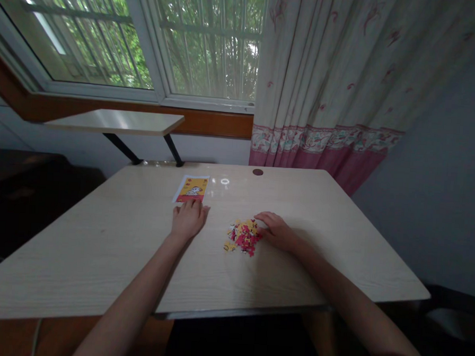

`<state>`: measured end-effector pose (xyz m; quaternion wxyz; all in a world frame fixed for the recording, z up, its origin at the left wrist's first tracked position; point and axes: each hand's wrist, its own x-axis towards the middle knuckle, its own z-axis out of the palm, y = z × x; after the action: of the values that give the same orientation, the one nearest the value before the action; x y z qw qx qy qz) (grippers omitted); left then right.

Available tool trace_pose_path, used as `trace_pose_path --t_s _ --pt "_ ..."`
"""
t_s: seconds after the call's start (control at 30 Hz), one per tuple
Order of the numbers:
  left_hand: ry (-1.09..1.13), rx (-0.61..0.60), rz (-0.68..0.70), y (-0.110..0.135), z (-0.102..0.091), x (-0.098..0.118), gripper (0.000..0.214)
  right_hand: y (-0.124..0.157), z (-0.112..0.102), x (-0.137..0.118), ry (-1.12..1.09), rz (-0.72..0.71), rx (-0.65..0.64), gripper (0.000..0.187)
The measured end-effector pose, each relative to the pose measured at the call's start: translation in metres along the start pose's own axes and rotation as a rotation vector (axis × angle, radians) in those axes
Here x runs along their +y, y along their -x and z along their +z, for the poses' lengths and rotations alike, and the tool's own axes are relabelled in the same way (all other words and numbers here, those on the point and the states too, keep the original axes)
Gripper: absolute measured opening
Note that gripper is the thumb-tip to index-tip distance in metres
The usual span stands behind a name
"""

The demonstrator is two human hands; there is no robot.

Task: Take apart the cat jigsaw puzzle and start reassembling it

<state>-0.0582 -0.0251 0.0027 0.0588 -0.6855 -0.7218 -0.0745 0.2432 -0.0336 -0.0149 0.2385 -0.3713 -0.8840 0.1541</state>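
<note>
A heap of small jigsaw puzzle pieces (244, 235), in pink, yellow and white, lies on the light wooden desk (130, 247). My right hand (276, 230) rests at the heap's right side, its fingers apart and curved round the edge, with no piece visibly gripped. Farther left, my left hand (188, 218) lies palm down with the fingers stretched forward and the thumb out. Its fingertips touch the lower edge of a picture card (193, 189), which shows a spotted dog on a yellow and red ground.
A raised shelf (121, 120) on black legs stands at the desk's back left. A round brown cable-hole cover (257, 172) sits near the back edge. Behind are a barred window (208, 43) and a patterned curtain (325, 87).
</note>
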Motion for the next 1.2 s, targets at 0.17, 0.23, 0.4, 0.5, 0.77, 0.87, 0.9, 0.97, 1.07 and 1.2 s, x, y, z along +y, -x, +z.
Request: trace_pose_path --t_s 0.17,0.23,0.4,0.5,0.77,0.87,0.9,0.97,1.07,1.2 --pt "0.01 0.012 0.028 0.002 -0.001 0.005 0.043 0.0 0.0 0.0 -0.004 0.012 -0.005 0.038" --pt "0.017 0.018 0.036 0.003 -0.001 0.006 0.043 0.0 0.0 0.0 -0.005 0.009 -0.007 0.038" --pt "0.022 -0.006 0.041 0.004 -0.002 0.007 0.045 0.0 0.0 0.0 -0.007 0.002 -0.001 0.036" --pt "0.022 -0.029 0.048 0.004 -0.004 0.009 0.044 -0.001 0.0 0.001 -0.004 -0.012 -0.005 0.037" --pt "0.012 -0.015 0.152 0.005 -0.006 0.014 0.041 -0.001 0.001 0.003 0.019 -0.018 -0.018 0.035" --pt "0.012 0.006 0.183 0.005 -0.004 0.014 0.041 0.0 0.001 0.003 0.024 -0.01 -0.024 0.035" --pt "0.013 0.012 0.189 0.005 -0.003 0.014 0.042 0.0 0.001 0.003 0.022 -0.01 -0.023 0.035" --pt "0.017 0.013 0.196 0.006 -0.003 0.014 0.042 0.0 0.0 0.003 0.015 -0.011 -0.019 0.035" --pt "0.03 0.016 0.193 0.006 -0.004 0.014 0.041 0.0 0.0 0.003 0.002 -0.011 -0.017 0.035" --pt "0.067 0.067 0.234 0.007 -0.007 0.015 0.04 0.002 0.001 0.004 -0.038 -0.015 -0.011 0.034"
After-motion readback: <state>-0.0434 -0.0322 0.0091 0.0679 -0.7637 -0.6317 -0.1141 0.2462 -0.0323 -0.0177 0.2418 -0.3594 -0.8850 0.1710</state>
